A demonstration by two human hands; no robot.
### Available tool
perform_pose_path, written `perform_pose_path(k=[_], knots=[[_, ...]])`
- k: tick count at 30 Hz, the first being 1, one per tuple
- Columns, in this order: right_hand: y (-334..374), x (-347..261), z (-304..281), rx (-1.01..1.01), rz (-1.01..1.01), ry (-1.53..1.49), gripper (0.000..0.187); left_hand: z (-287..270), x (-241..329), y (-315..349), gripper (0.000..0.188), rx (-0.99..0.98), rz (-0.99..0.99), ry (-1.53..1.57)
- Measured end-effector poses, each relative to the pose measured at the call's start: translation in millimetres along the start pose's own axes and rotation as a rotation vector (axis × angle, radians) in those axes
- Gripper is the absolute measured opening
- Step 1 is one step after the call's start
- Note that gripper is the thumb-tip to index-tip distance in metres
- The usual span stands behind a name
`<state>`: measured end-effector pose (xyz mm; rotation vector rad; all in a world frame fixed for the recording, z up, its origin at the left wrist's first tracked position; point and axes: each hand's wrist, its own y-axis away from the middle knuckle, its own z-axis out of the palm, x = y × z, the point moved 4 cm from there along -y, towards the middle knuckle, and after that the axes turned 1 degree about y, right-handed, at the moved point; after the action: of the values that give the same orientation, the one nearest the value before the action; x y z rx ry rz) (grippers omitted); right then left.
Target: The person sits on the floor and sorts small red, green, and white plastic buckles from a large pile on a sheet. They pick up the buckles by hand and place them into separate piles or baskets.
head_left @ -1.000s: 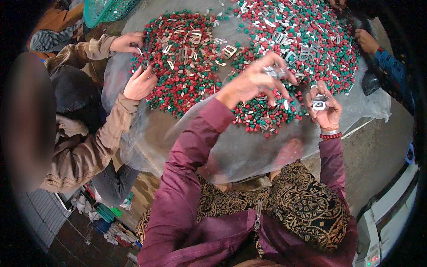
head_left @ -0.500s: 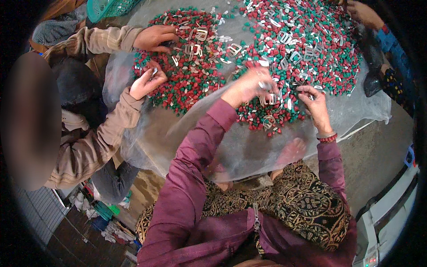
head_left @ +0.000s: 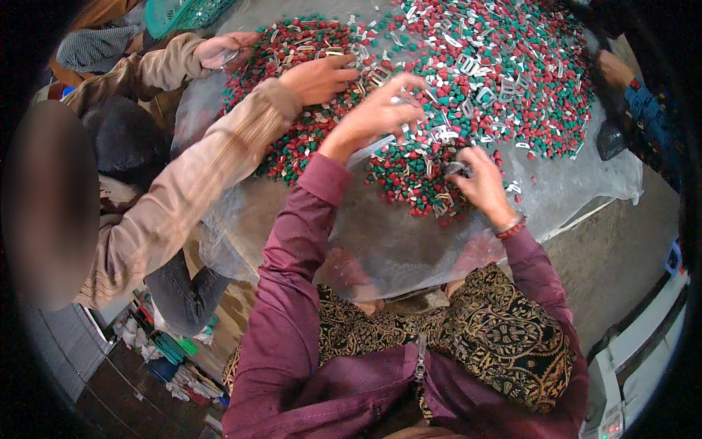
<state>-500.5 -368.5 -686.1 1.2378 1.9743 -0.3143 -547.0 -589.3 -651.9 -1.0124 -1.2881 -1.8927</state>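
Observation:
My left hand hovers over the near side of a pile of small red and green pieces. Its fingers are spread and curved, slightly blurred; a pale spot shows near them, and I cannot tell whether it is a piece in the hand. To the right, my right hand is closed on some grey, shiny pieces at the pile's near edge. White and silvery buckle-like frames lie scattered among the red and green pieces.
Clear plastic sheeting lies under the pile. At left, a co-worker's beige-sleeved hand reaches in beside my left hand; their other hand holds something shiny. Another person's hand is at far right. A green basket stands at the back left.
My left hand has moved left and slightly away from me. My right hand has moved left and nearer. The co-worker's near arm has stretched toward the pile, while their other hand has drawn back.

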Motion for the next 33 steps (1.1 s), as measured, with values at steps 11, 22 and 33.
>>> perform_pose_path(k=[11,22,33], knots=[[-9.8,7.7,-60.8,-0.018,0.385,-1.699,0.020,53.4,-48.0,-12.5,0.031,0.330,0.246,-1.138],[-78.4,-7.6,-57.0,0.138,-0.287,0.443,0.022,-9.0,19.8,-4.4,0.030,0.208,0.130,-1.072],[-26.8,3.8,-87.2,-0.015,0.173,-1.457,0.016,-8.9,16.0,-0.4,0.010,-0.140,0.198,0.633]])
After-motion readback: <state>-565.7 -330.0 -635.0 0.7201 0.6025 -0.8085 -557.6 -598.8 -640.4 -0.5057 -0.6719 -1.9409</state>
